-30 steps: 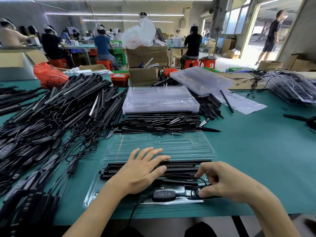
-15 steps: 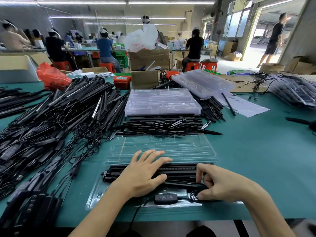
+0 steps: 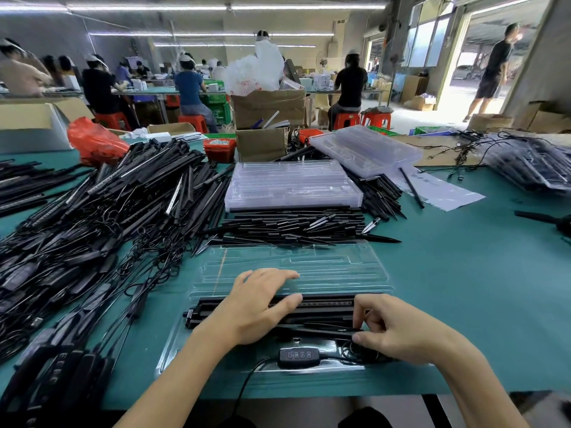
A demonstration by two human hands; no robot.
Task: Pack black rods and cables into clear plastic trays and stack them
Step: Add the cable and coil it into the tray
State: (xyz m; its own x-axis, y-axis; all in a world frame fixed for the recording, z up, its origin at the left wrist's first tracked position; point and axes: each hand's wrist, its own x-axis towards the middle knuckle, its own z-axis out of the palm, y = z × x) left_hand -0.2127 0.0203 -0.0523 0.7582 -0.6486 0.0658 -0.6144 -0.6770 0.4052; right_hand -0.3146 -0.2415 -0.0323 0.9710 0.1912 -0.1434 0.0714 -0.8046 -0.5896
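A clear plastic tray lies open on the green table in front of me. Black rods sit in its near half. My left hand rests flat on the rods, fingers straight. My right hand has its fingers curled over the rods' right end and the coiled black cable below them. A black controller on the cable lies in the tray's front channel, and its lead runs off the table edge.
A big heap of black rods and cables fills the left side. Spiked black stakes lie behind the tray, with stacked clear trays beyond and more trays at the back right. Bare green table lies to the right.
My right hand has moved up from the cable coil onto the right end of the rods, fingers curling over them. The left hand has stayed flat on the rods.
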